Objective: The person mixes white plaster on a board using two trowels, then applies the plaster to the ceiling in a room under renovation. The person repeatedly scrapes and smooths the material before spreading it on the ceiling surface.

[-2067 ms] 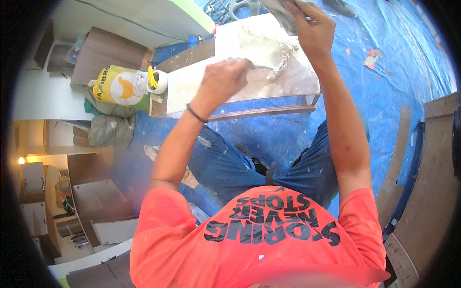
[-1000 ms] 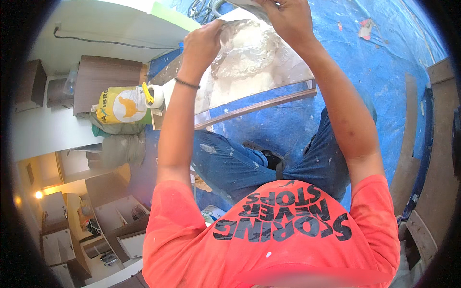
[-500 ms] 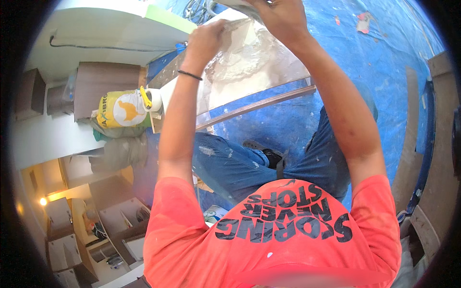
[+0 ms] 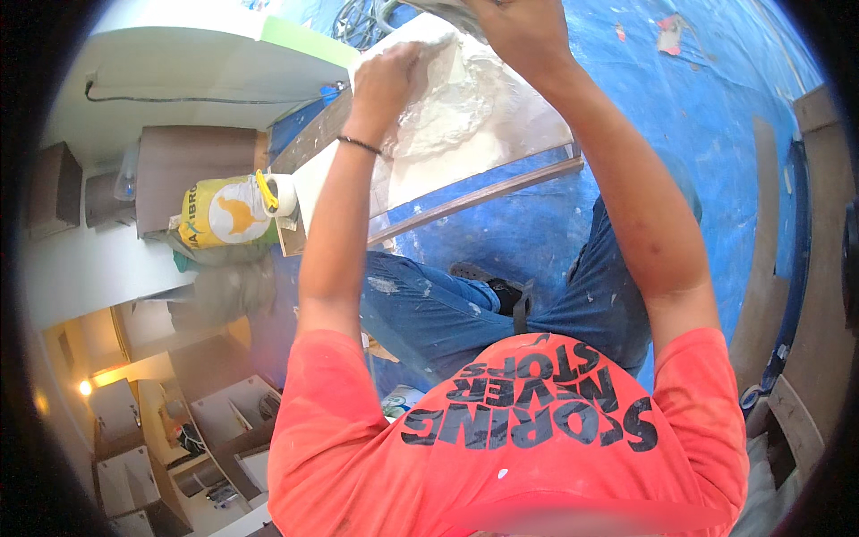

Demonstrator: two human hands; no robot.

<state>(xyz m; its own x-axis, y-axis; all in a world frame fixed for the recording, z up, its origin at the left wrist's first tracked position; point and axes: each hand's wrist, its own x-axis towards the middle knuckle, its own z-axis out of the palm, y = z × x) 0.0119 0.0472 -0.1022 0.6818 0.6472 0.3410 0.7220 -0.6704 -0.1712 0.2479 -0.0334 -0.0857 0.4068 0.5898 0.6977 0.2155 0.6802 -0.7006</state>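
Observation:
A board [image 4: 528, 148] carries a wide, wet, lumpy patch of white paste [image 4: 447, 112] in front of me. My left hand [image 4: 385, 80], with a dark band at its wrist, is closed over the left side of the paste; what its fingers hold, if anything, is hidden. My right hand [image 4: 526, 34] reaches to the upper edge of the view, its fingers curled at a pale greyish thing [image 4: 458, 16]. Most of that thing is cut off, so I cannot tell its kind.
A wooden strip [image 4: 483, 199] runs along the board's near side. To the left stand a yellow-and-white bag [image 4: 224, 212] and a white roll with a yellow part [image 4: 283, 194]. Blue sheeting [image 4: 644, 98] covers the floor. Coiled cables [image 4: 356, 22] lie at the far end.
My left hand has shifted slightly to the right over the paste. My right hand stays nearly in place at the upper edge. The view has moved a little.

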